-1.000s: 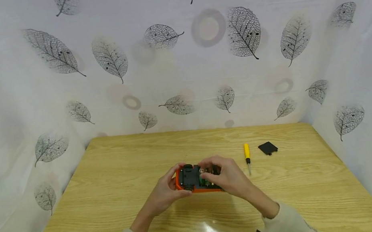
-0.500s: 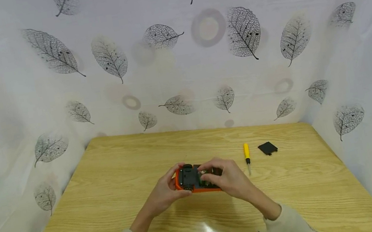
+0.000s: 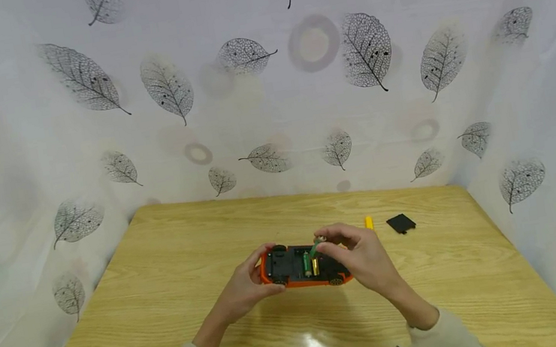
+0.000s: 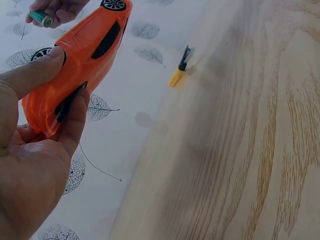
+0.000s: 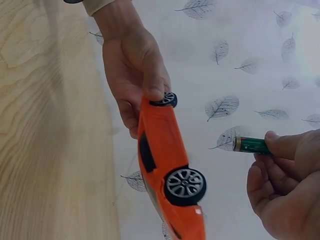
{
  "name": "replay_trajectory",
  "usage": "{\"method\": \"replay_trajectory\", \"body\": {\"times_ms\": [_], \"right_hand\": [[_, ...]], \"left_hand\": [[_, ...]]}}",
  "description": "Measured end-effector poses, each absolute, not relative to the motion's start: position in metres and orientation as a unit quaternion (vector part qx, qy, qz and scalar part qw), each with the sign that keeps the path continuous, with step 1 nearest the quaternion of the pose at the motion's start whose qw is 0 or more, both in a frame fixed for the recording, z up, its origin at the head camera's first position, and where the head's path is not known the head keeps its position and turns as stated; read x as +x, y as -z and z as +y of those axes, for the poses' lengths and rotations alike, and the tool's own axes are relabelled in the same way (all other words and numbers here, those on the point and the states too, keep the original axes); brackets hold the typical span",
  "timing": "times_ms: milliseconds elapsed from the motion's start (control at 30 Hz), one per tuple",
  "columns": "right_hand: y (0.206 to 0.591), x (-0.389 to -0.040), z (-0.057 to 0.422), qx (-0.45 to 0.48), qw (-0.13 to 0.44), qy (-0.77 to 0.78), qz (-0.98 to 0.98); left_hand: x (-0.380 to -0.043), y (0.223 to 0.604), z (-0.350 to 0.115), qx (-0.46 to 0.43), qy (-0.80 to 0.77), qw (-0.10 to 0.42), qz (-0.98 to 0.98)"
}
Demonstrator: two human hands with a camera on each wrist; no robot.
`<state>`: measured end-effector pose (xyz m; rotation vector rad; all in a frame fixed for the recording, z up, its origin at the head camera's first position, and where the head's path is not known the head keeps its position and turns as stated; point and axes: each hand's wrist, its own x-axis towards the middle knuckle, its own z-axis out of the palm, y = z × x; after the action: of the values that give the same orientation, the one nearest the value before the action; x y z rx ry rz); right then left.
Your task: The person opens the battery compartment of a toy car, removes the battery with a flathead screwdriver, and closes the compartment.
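Head view: my left hand [image 3: 244, 288], just left of centre below the middle of the frame, clamps the left end of an orange toy car [image 3: 284, 265], thumb along the near side and fingers round the far side. Car is raised off the worktop [image 3: 184, 237], black underside up. Its battery compartment is uncovered near the car's middle; a green battery [image 3: 307, 264] and a gold-coloured battery [image 3: 316, 267] lie side by side in it.

My right hand [image 3: 370, 256], right of centre, pinches a loose battery [image 5: 252, 145] between thumb and fingers, over the right part of the car. Right wrist view: this battery is green, well apart from the orange bodywork, its copper-coloured end pointing left, away from my fingers. Two spoked wheels [image 5: 185, 186] show on the car there, one near my left thumb.

On the worktop, right of centre in the head view: a screwdriver [image 3: 369, 223], only its yellow handle visible behind my right hand; just right of it, a flat black cover [image 3: 401, 224]. Left wrist view shows the screwdriver's dark shaft too, upper middle. Pale sheeting [image 3: 268, 108] printed with leaves fills the upper frame.
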<state>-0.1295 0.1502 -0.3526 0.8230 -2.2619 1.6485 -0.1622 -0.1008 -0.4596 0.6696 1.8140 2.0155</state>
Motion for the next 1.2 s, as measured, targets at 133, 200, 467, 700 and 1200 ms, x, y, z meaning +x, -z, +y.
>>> {"method": "replay_trajectory", "body": {"times_ms": [133, 200, 467, 700, 1200], "right_hand": [[0.347, -0.128, 0.159, 0.269, 0.129, -0.559, -0.774], [0.345, -0.128, 0.166, 0.258, 0.133, -0.557, -0.778], [0.346, -0.131, 0.197, 0.227, 0.146, -0.563, -0.781], [0.365, -0.141, 0.231, 0.185, 0.165, -0.57, -0.784], [0.366, -0.131, 0.278, 0.062, 0.203, -0.522, -0.826]], "left_hand": [[-0.162, 0.459, -0.102, 0.235, -0.71, 0.171, 0.641], [-0.162, 0.458, -0.103, 0.236, -0.715, 0.175, 0.634], [-0.163, 0.456, -0.103, 0.235, -0.722, 0.174, 0.627], [-0.162, 0.456, -0.104, 0.231, -0.724, 0.176, 0.625], [-0.159, 0.452, -0.107, 0.219, -0.718, 0.174, 0.637]]}}
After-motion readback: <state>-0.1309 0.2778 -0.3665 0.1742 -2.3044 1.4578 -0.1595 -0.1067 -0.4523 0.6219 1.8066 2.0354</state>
